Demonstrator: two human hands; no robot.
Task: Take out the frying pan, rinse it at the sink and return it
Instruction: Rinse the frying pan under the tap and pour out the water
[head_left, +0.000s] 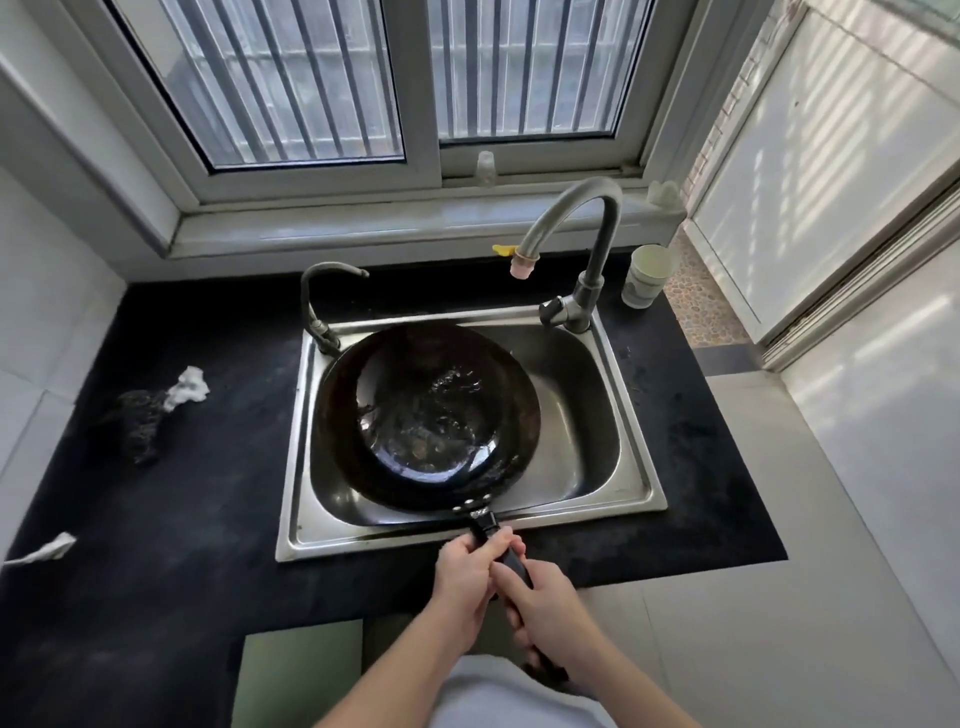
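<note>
Both grips wrap the black handle (484, 522) of the frying pan (426, 415). The left grip (470, 577) curls its fingers round the handle at the pan's end, and the right grip (545, 608) clasps it just behind, toward the body, touching the left. Straight ahead of the grips the pan's bowl sits low in the steel sink (582, 415), filling its left side, with the handle crossing the near rim. Water glints in the dark bowl; whether the pan rests on the sink floor cannot be told. Beyond the pan, ahead and right of the grips, stands a tall curved tap (587, 234), and a smaller tap (322, 291) rises ahead and left. A pale cup (647, 275) stands further right on the black desk (156, 519). Far left of the grips lies a dark scrubber (137, 421) with crumpled white paper (189, 384) against it
</note>
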